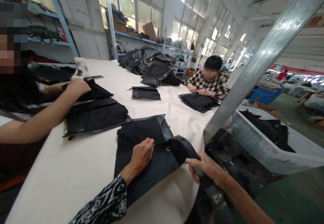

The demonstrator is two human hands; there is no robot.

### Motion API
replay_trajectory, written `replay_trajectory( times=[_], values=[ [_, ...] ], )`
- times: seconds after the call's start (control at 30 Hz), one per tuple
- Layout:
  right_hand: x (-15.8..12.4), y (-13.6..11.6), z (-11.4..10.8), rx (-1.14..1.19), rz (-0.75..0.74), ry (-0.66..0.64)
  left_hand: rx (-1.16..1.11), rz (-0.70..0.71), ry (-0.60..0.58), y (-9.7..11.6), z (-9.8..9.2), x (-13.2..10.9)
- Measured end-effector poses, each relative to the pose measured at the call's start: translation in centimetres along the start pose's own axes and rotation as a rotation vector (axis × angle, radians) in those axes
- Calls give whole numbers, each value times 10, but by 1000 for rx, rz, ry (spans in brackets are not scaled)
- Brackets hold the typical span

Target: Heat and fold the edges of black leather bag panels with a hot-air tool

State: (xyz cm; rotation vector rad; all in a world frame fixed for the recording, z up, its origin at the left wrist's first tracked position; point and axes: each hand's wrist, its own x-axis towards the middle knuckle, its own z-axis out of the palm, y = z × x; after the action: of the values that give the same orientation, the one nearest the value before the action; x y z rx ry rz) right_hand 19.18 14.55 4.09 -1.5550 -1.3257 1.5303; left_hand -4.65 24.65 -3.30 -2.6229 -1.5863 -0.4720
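Note:
A black fabric bag with smooth leather-like borders lies in front of me on the white-covered table. My left hand rests on it, fingers curled and closed at what looks like a fold of its cloth. My right hand is wrapped around the handle of a black vacuum nozzle fixed to a thick hose. The nozzle's wide mouth reaches the bag's right edge, by a small gold ring. My left fingertips are partly hidden.
Left, a person's hand works over black bag pieces. Across the table, a person in a checked shirt handles a black stack. A bag pile sits behind. A metal post and white bin stand right.

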Motion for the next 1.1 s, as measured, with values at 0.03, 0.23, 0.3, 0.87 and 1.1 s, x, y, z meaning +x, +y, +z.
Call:
replay_trajectory(
  times=[0.03, 0.23, 0.3, 0.87, 1.1],
  values=[
    [5, -4, -4, 11, -8, 19, 1, -2, -3, 0, 0, 0],
    [-2, -13, -32, 46, -55, 67, -8, -5, -8, -1, 1, 1],
    [-14, -7, -35, 33, -34, 57, -5, -4, -2, -1, 2, 1],
    [6, -15, 7, -95, 26, -60, -112, -23, 25, -6, 4, 2],
    [-14, -26, -23, -34, -67, 100, -166, 277, 94, 2, 4, -9]
  ],
)
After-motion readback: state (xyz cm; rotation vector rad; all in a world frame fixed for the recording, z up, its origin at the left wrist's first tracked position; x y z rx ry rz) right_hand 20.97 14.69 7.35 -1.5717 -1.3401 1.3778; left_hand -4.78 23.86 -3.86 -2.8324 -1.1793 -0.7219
